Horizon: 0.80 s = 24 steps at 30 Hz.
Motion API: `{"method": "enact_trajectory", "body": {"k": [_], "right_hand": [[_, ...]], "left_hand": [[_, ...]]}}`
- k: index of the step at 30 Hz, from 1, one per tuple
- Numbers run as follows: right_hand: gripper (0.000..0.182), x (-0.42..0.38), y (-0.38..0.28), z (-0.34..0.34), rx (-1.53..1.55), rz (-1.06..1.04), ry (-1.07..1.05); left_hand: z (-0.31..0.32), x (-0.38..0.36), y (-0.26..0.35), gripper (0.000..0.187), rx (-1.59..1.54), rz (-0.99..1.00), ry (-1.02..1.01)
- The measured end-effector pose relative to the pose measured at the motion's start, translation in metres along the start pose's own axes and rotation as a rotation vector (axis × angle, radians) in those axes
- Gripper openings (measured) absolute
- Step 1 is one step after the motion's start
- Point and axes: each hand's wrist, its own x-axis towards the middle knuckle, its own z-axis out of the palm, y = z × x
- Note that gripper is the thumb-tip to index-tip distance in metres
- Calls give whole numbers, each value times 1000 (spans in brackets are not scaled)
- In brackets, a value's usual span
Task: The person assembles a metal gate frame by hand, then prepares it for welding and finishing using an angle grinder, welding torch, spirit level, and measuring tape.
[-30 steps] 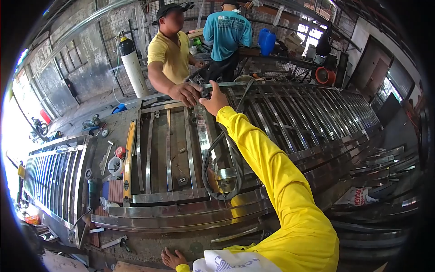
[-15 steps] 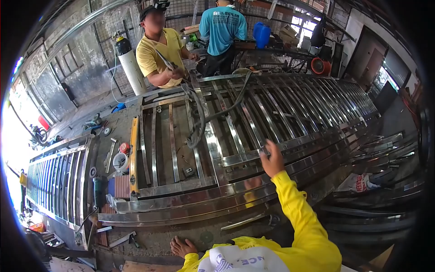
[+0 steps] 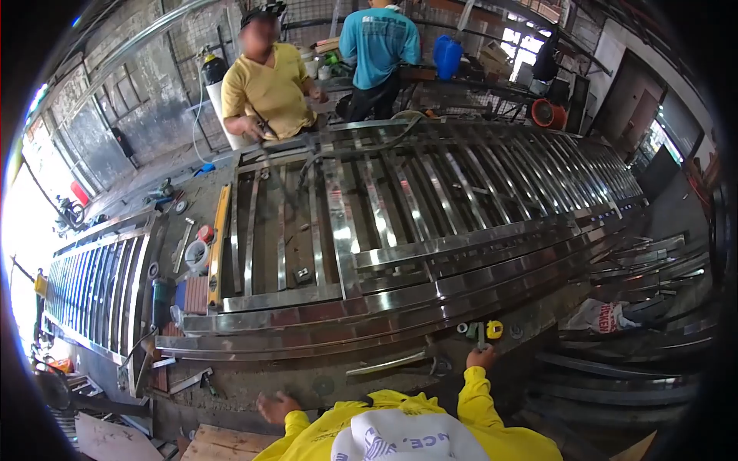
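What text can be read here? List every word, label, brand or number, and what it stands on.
"NCE," in purple: white cloth on the wearer's upper body.
"KEN", apparently the end of a red word: sack at right; the rest is unclear.
Teal shirt, back: lettering too blurred to read.
Yellow tape measure: any marking is too small to read.

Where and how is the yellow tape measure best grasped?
Probably grip the yellow tape measure around its rounded case, coming from the near side: its compact shape suits one-handed holding, the right hand is just there, and metal bars lie beyond.
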Motion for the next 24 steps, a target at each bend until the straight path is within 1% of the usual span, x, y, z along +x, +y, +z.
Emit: {"method": "enact_trajectory", "body": {"k": [1,2,3,4,5,6,7,8,9,10,11,13,14,15,17,18,19,20,22,24], "right_hand": [[38,6,-3,3,31,-47,6],[38,8,-7,6,101,-104,-12],[38,10,-13,7,172,-159,-35],[39,14,-39,9,286,-225,-85],[41,21,-75,13,402,-292,-140],[42,31,-111,18,522,-360,-197],[45,43,-146,25,407,-341,-296],[50,54,-181,30,101,-178,-269],[50,47,-215,-8,280,-112,-541],[55,41,-249,-46,428,3,-801],[54,42,-246,-45,252,-346,-593],[56,40,-263,-82,147,-691,-468],[57,29,-278,-120,219,-676,-581],[52,32,-284,-124,167,-720,-577],[50,15,-314,-138,433,-771,-741],[52,5,-332,-147,566,-795,-812],[57,-7,-350,-160,558,-784,-884],[66,-20,-366,-171,552,-772,-959],[74,-34,-387,-185,566,-864,-1030],[74,-39,-390,-191,628,-898,-1070]], "left_hand": [[-11,3,11,60,-74,-309,-43],[6,13,9,60,-87,-297,-44],[25,23,-1,58,-28,-740,-160],[30,27,-4,58,237,-641,-394],[36,32,-6,57,567,-455,-643],[43,34,-4,57,830,-225,-803],[46,36,-1,56,955,-125,-874],[49,35,2,56,1034,-57,-916],[52,36,7,55,1091,-13,-958],[54,38,8,55,1121,9,-974],[56,38,9,55,1138,21,-993],[61,37,6,54,1160,50,-1030],[63,37,4,54,1174,66,-1038],[67,37,2,53,1188,79,-1039],[73,39,-2,53,1216,97,-1038],[77,40,-2,53,1228,108,-1037],[81,42,-2,53,1240,116,-1041],[88,45,-4,53,1256,124,-1048],[97,48,-5,52,1273,135,-1066],[102,51,-9,52,1299,126,-1086]]}}
